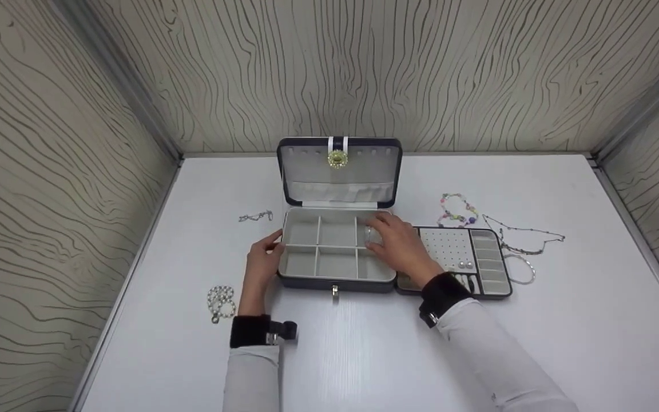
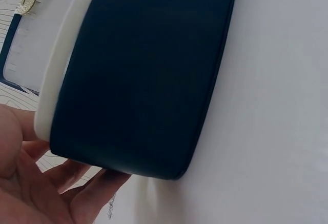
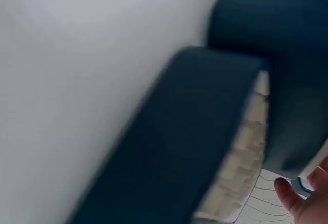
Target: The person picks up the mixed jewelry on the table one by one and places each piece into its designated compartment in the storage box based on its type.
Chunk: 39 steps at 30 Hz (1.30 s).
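A dark blue jewelry box (image 1: 306,282) stands with its lid (image 1: 285,171) raised, showing a pale interior split into several compartments. My left hand (image 1: 263,260) grips its left side; in the left wrist view, the fingers (image 2: 100,193) lie against the dark outer wall. Over the right-hand compartments, my right hand (image 1: 401,243) reaches in, thumb and fingers around a thin silvery curved piece, apparently a bracelet (image 1: 368,233). Only part of that piece shows. At the right wrist view's edge, the thumb (image 3: 288,196) is visible beside the box, but the held piece is hidden.
Right of the box lies a jewelry tray (image 1: 444,243) with pearl earrings (image 1: 465,265). Around it are a colorful beaded bracelet (image 1: 458,217), a dark necklace (image 1: 535,232) and a silvery bangle (image 1: 530,269). At left lie a silver chain (image 1: 256,216) and a pearl strand (image 1: 221,297).
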### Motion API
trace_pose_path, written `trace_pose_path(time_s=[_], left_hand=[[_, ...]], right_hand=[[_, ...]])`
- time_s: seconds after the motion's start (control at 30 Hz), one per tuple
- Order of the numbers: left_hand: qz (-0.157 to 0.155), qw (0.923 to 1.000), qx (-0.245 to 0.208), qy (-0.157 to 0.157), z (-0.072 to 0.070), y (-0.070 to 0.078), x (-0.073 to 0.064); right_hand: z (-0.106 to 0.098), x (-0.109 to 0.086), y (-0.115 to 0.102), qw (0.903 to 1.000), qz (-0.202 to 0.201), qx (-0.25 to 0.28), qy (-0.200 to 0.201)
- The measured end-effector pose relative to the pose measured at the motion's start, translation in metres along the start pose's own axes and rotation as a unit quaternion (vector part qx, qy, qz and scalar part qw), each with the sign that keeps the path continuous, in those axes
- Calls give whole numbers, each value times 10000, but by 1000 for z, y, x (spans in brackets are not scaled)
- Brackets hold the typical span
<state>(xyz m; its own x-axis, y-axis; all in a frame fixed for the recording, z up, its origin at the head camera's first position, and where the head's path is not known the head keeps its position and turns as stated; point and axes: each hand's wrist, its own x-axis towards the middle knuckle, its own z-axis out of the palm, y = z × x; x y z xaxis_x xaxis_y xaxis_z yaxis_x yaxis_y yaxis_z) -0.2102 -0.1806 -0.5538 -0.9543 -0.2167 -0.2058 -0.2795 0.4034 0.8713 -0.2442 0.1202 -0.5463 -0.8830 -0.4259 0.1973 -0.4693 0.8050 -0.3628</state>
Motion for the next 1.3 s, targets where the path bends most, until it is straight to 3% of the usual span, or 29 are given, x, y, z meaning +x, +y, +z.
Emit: trace_pose_path(time_s=[0.3,0.57,0.7,1.03,1.3], left_hand=[[-10,10000,-1,39,1,0,0],[82,9999,27,70,2,0,-1],[55,9999,59,75,2,-1,-1],[56,9999,111,74,2,-2,-1],[92,9999,63,56,2,0,-2]], right_hand=[[-1,0,-2,9985,-151,-503,-170],[2,1,-1,9946,-169,-849,-575],[3,-1,0,9934,-370,-952,-515],[5,-3,1,9957,-453,-728,-351],[-4,-6,2,9993,-329,-138,-78]])
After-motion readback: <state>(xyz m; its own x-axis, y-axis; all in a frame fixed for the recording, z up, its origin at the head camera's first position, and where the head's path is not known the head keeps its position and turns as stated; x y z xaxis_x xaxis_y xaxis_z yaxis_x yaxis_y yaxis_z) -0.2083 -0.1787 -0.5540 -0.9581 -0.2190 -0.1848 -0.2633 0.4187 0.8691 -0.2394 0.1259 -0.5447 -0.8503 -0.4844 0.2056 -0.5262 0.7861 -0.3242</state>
